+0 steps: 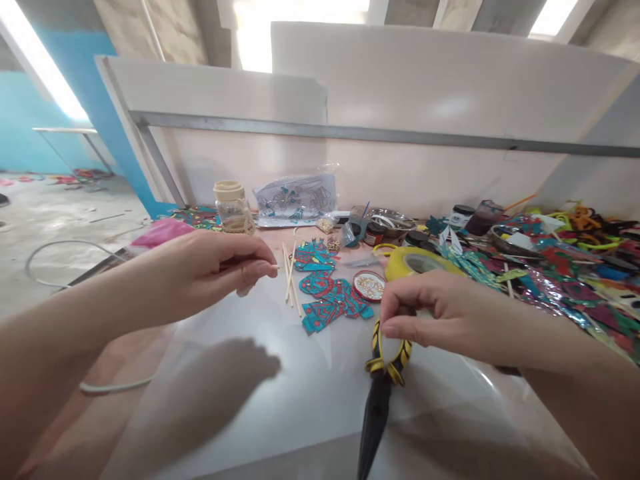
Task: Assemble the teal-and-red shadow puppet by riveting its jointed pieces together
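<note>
My left hand (pixel 235 261) is closed in a pinch on a thin pale stick, and only its short tip (pixel 275 267) shows past the fingertips. My right hand (pixel 423 307) is also pinched closed, over the handle ends of black-and-yellow pliers (pixel 380 383). Whether it touches the pliers or holds something small is hidden by the fingers. The pliers' dark jaws point toward me. Between my hands lie several pale wooden sticks (pixel 290 277) and blue-and-red patterned cut-out pieces (pixel 333 300) with small beads on them. A round red-rimmed lid (pixel 369 285) holds tiny beads.
A yellow tape roll (pixel 423 261) lies behind my right hand. At the back stand a lidded glass jar (pixel 233 207), a bagged printed sheet (pixel 297 199) and paint pots (pixel 375 233). Colourful scraps (pixel 560 280) pile up at right. A white cable (pixel 117 387) runs at left.
</note>
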### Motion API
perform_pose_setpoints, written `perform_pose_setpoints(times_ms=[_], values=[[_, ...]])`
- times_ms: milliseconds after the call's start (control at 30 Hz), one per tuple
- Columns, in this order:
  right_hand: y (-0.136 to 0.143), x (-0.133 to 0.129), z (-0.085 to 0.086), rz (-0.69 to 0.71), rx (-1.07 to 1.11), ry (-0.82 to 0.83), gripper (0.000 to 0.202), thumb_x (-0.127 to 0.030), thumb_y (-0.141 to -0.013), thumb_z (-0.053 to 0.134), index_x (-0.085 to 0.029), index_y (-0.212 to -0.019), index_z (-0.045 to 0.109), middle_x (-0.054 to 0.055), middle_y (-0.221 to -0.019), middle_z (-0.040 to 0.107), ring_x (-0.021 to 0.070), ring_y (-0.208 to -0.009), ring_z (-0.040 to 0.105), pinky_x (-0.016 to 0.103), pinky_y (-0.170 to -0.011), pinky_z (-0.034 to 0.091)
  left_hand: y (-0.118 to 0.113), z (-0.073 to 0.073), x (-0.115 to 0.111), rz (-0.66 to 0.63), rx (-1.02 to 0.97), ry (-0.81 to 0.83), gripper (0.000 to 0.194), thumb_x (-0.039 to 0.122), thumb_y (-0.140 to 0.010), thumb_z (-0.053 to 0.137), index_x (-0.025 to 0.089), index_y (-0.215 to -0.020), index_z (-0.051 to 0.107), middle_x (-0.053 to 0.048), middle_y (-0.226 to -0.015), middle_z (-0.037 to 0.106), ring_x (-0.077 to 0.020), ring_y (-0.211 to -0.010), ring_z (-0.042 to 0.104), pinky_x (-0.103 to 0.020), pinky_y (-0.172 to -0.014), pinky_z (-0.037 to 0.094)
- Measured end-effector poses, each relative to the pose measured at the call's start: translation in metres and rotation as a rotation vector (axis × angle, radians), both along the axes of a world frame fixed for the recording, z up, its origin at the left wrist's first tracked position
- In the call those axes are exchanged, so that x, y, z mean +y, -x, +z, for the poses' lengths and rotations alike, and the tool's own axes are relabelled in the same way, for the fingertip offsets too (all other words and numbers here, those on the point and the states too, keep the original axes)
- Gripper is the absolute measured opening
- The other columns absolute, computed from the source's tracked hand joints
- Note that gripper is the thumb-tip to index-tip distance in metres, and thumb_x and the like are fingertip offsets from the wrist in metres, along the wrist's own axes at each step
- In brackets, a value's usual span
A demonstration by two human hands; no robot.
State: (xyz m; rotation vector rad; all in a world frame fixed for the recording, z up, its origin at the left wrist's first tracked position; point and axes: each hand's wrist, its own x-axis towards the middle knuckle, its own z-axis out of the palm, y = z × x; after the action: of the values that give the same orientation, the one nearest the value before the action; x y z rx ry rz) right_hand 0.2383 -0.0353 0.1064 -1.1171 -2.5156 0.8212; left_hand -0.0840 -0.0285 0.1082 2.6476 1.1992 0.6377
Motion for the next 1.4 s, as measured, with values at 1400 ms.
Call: perform_pose_setpoints(times_ms=[1400], values=[[0.041,0.055,-0.094,-0.097,0.193,-0.203,0.032,-0.029,-0.097,0.037,-0.019,-0.073,0.056,-0.001,-0.063,0.057,0.0125,-0.06,0.052,0.025,-0.059,0.037,-0.074,-0.107,0.033,-0.001,-0.066,-0.148,0.022,0.027,-0.098,0.04,0.018,-0.1,0.06,-0.003,-0.086,0.067,-0.0156,-0.077,0.062,-0.027,-0.069,0.046]])
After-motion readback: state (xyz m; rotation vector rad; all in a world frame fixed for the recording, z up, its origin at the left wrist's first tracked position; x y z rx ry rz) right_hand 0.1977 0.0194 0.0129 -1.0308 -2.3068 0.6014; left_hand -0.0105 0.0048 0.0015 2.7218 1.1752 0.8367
